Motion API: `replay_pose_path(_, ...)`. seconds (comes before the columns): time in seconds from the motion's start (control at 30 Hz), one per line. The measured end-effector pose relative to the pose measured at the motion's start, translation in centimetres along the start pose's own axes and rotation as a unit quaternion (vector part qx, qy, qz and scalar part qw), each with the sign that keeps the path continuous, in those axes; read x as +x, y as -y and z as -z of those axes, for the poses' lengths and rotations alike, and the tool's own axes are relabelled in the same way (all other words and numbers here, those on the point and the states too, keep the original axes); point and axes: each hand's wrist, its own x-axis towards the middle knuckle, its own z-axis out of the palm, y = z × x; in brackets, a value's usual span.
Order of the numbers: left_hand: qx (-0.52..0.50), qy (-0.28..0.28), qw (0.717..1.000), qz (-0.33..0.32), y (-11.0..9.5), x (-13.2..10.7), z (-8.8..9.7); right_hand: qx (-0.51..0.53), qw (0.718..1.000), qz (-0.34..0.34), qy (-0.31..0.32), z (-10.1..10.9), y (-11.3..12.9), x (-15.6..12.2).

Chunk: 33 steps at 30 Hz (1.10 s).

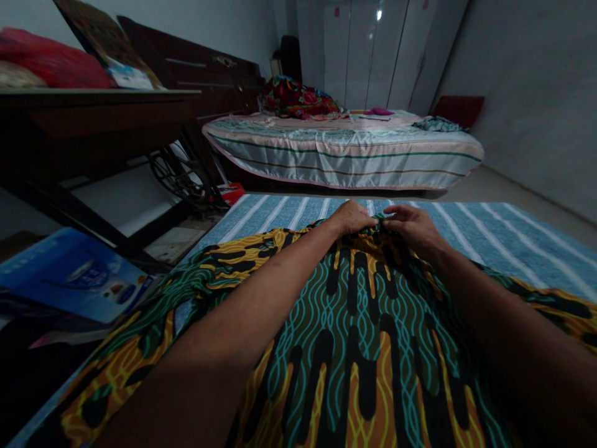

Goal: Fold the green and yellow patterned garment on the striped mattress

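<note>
A patterned cloth (359,336) in orange, green, teal and black lies spread over a blue-and-white striped mat (489,233) in front of me. My left hand (349,218) and my right hand (413,225) meet at the cloth's far edge, fingers closed and pinching the fabric there. Both forearms stretch out over the cloth.
A dark wooden table (93,118) with a sewing-machine treadle wheel (180,171) stands at the left. A blue box (69,274) lies on the floor beside the mat. A bed with a striped sheet (345,149) and a floral bundle (298,99) is ahead; wardrobes behind it.
</note>
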Motion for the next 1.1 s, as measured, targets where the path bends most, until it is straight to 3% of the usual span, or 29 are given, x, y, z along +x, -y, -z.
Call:
replay_pose_path(0.1, -0.013, 0.003, 1.000, 0.001, -0.3, -0.1, 0.1, -0.107, 0.992, 0.069, 0.004, 0.3, -0.1, -0.4)
replay_pose_path(0.2, -0.024, 0.001, 1.000, 0.002, -0.6, -0.1, 0.2, -0.238, 0.961, 0.143, 0.015, 0.6, -0.3, -0.6)
replay_pose_path(0.4, -0.082, 0.003, 0.996, 0.037, -1.2, -0.4, 0.9, -0.336, 0.918, 0.203, -0.051, 0.5, -0.5, -0.8)
replay_pose_path(0.5, -0.107, 0.012, 0.994, 0.034, -1.2, -0.6, 1.1, -0.337, 0.914, 0.210, -0.078, 0.2, -0.5, -0.8)
replay_pose_path(0.67, -0.132, -0.003, 0.991, 0.032, -1.0, -0.6, 1.0, -0.285, 0.933, 0.185, -0.115, -0.3, -0.8, -0.8)
replay_pose_path(0.8, -0.111, -0.032, 0.993, 0.016, -1.1, -0.5, 0.6, -0.341, 0.918, 0.175, -0.106, -0.3, -1.0, -0.9)
replay_pose_path(0.93, -0.082, -0.048, 0.995, 0.016, -1.4, -0.4, 0.6, -0.465, 0.854, 0.208, -0.109, -0.1, -0.7, -1.5)
replay_pose_path(1.1, -0.066, -0.034, 0.997, 0.027, -1.7, 0.1, 1.1, -0.588, 0.711, 0.372, -0.105, -0.7, 0.7, -3.0)
